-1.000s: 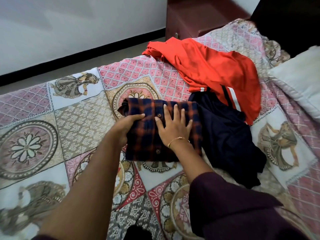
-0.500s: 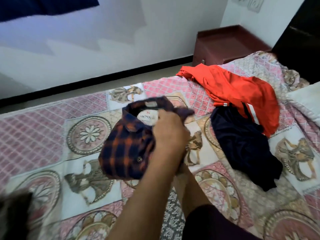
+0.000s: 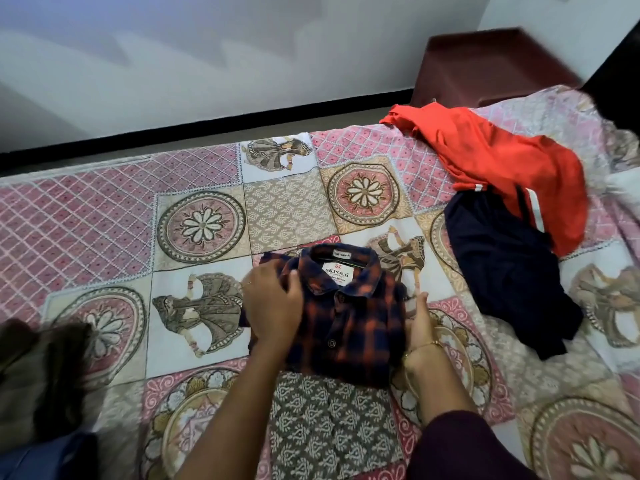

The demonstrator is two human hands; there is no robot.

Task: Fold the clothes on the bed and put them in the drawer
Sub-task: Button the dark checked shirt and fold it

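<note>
On the bedspread (image 3: 284,209), my left hand (image 3: 273,306) presses the folded checked shirt (image 3: 349,317) flat, fingers relaxed. My right hand (image 3: 420,327) cups its edge, grip unclear. Next, I reckon: lift it to the drawer.

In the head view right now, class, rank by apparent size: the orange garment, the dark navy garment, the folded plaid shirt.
1. Crumpled orange garment
2. Dark navy garment, close behind the orange; both crumpled, so unsure
3. Folded orange-and-navy plaid shirt, smallest though nearest
</note>
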